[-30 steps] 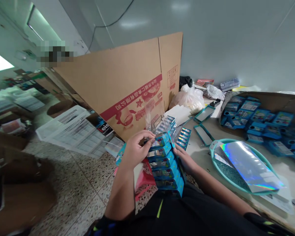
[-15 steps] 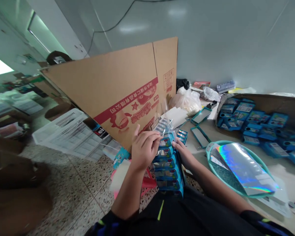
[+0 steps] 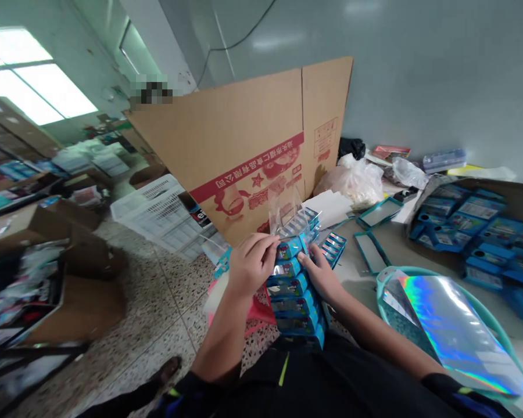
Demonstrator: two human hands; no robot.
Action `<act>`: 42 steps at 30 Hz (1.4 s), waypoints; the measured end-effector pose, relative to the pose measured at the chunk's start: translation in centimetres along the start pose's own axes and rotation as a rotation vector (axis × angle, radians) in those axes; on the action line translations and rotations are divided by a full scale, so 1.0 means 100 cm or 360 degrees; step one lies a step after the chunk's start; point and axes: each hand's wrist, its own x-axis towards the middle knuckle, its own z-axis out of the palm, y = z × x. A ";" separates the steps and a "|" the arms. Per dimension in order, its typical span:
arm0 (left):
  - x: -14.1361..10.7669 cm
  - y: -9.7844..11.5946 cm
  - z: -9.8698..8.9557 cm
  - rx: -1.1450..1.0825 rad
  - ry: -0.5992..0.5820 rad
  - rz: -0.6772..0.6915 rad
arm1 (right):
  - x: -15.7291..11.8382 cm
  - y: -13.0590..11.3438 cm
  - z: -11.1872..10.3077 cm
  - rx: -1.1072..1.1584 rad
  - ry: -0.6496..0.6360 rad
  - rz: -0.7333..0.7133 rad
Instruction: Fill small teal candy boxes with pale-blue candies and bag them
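Note:
A stack of small blue boxes (image 3: 290,305) with clear windows leans upright against my body. Clear plastic film (image 3: 284,217) sticks up loosely above the uppermost box. At the stack's upper left, my left hand (image 3: 251,264) pinches, fingertips together, at the edge of the film and top box. My right hand (image 3: 325,276) grips the stack's right side, its thumb pressed on the front near the top; its other fingers are partly hidden behind. Just beyond the stack, on the table, lie more blue boxes (image 3: 333,248).
A big cardboard sheet (image 3: 244,128) stands ahead. To the right are a turquoise basket (image 3: 475,290) bearing shiny film sheets (image 3: 457,331), and a carton of blue boxes (image 3: 482,206). White crates (image 3: 146,206) and an open carton (image 3: 82,307) stand left. Behind the cardboard a person's head (image 3: 154,93) shows.
My view has swung left, so the surroundings sit further right. The clear film now rises higher above the stack. Both hands remain at the top of the stack.

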 end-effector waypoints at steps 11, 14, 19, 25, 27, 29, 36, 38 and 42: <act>-0.027 0.018 -0.002 0.0073 0.0043 0.0120 | 0.010 -0.004 -0.012 0.0038 -0.0304 0.0042; -0.035 0.027 -0.005 -0.0007 0.0104 -0.0151 | 0.013 0.001 -0.011 0.0067 -0.0327 0.0002; -0.044 0.038 -0.007 -0.0057 0.0130 -0.0880 | 0.010 0.013 -0.006 0.0249 -0.0337 0.0012; -0.057 0.032 -0.009 -0.0444 0.0114 -0.1270 | 0.010 0.019 0.002 0.0314 -0.0400 0.0027; -0.059 0.032 -0.011 -0.0472 0.0238 -0.1380 | 0.014 0.019 0.006 0.0334 -0.0469 0.0044; -0.059 0.033 -0.012 -0.0543 0.0417 -0.1496 | 0.018 0.019 0.009 0.0350 -0.0532 0.0065; -0.068 0.023 0.002 -0.0678 0.0871 -0.1593 | 0.022 0.023 0.027 0.0424 -0.0464 0.0150; -0.070 0.012 0.008 -0.0715 0.0945 -0.1594 | 0.022 0.026 0.033 0.0438 -0.0379 0.0163; -0.073 -0.014 0.010 -0.0971 0.0670 -0.1598 | 0.021 0.032 0.040 0.0465 -0.0247 0.0183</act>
